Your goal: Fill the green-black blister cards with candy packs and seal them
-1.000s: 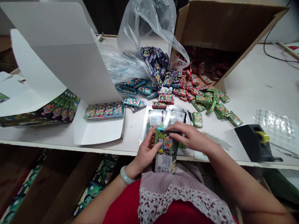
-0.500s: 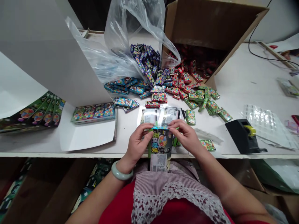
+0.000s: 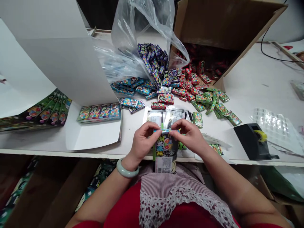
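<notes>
On a white worktable (image 3: 251,76), loose candy packets (image 3: 182,91) lie heaped behind the left hand (image 3: 143,142) and right hand (image 3: 190,136). Close together, they pinch the top of a black-and-green display card (image 3: 165,152), which hangs over the table's front edge, with what looks like a blue strip along its top (image 3: 166,130).

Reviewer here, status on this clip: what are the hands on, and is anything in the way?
Left hand, right hand: both pinching the blue top edge of a printed card pack. Flat printed sheets lie just beyond, not obstructing.

The left hand (image 3: 143,142) and right hand (image 3: 188,136) pinch a printed display card (image 3: 165,152) at its top edge.
</notes>
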Tool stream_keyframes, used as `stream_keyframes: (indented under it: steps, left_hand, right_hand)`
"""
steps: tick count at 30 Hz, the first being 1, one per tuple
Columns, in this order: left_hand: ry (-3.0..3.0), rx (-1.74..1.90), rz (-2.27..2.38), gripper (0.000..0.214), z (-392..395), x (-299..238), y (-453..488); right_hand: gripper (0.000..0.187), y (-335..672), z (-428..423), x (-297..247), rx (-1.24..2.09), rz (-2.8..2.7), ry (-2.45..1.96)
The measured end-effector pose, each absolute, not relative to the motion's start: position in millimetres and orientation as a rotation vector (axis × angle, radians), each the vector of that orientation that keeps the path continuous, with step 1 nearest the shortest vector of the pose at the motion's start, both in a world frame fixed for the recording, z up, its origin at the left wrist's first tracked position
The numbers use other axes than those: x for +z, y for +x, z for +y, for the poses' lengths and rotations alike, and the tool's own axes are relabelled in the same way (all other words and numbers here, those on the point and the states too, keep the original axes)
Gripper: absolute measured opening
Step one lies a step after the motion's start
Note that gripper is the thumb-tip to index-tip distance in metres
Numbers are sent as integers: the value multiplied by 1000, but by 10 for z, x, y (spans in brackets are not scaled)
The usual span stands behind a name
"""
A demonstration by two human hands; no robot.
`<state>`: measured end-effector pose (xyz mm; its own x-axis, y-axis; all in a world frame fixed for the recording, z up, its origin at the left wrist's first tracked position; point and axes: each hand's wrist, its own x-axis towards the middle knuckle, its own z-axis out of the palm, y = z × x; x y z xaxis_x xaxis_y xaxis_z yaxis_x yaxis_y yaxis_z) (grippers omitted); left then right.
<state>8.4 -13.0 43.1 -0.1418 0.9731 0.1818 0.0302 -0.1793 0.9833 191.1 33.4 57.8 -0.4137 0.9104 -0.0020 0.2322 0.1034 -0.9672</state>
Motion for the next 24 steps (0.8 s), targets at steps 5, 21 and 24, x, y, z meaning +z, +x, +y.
stream_keyframes:
  steps: [5, 21, 24]
  left_hand:
    - [1224, 1322, 1307, 9, -47, 542, 68]
    - [1432, 1120, 1087, 11, 0, 598, -116]
    - [1450, 1126, 1098, 9, -22, 551, -123]
  right_hand:
    - [17, 1852, 402, 708, 1422, -1775, -1171]
    - [5, 2038, 320, 660, 994, -2189, -806]
    - [12, 2085, 293, 601, 928, -2220, -745]
